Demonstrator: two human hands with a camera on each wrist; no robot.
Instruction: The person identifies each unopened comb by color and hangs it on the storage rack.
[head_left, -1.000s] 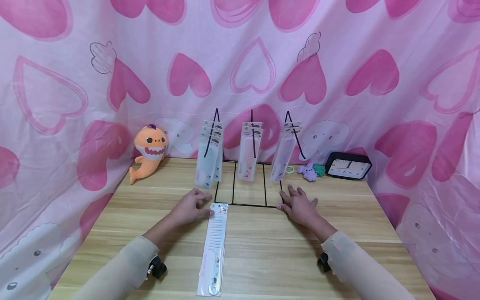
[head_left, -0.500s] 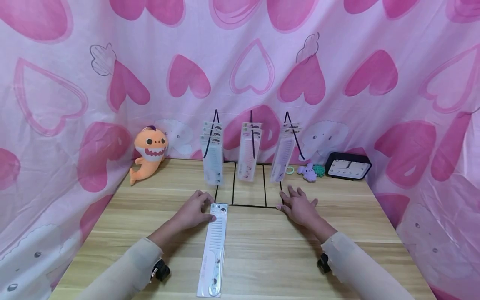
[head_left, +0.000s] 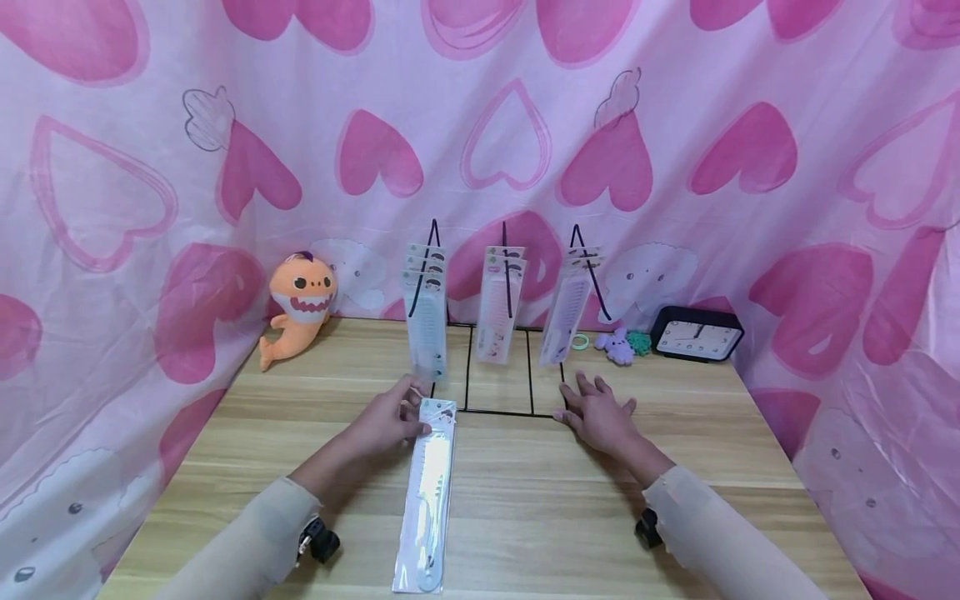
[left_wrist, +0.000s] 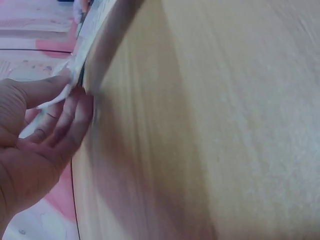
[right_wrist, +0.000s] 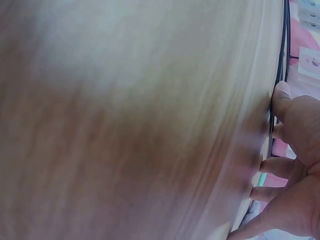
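My left hand (head_left: 384,419) pinches the upper left edge of a packaged white comb (head_left: 431,508) that lies lengthwise in front of a black wire rack (head_left: 498,412). The left wrist view shows the thumb above the clear wrapper (left_wrist: 75,70) and the fingers beneath, with that end raised off the wood. My right hand (head_left: 600,415), fingers spread, rests at the rack's front right corner, its thumb touching the wire. On the rack hang packaged combs in three groups: bluish ones (head_left: 427,329) on the left hook, pink ones (head_left: 495,317) in the middle, purple ones (head_left: 567,312) at right.
An orange shark plush (head_left: 302,304) sits at the back left of the wooden table (head_left: 570,517). At the back right are a light green ring (head_left: 580,342), a small purple toy (head_left: 617,345), a green item (head_left: 639,341) and a black clock (head_left: 697,332). A heart-patterned curtain (head_left: 480,100) hangs behind.
The front bluish comb on the left hook swung, then settled. My left hand took hold of the lying comb's top end and tilted it up slightly. My right hand stayed put.
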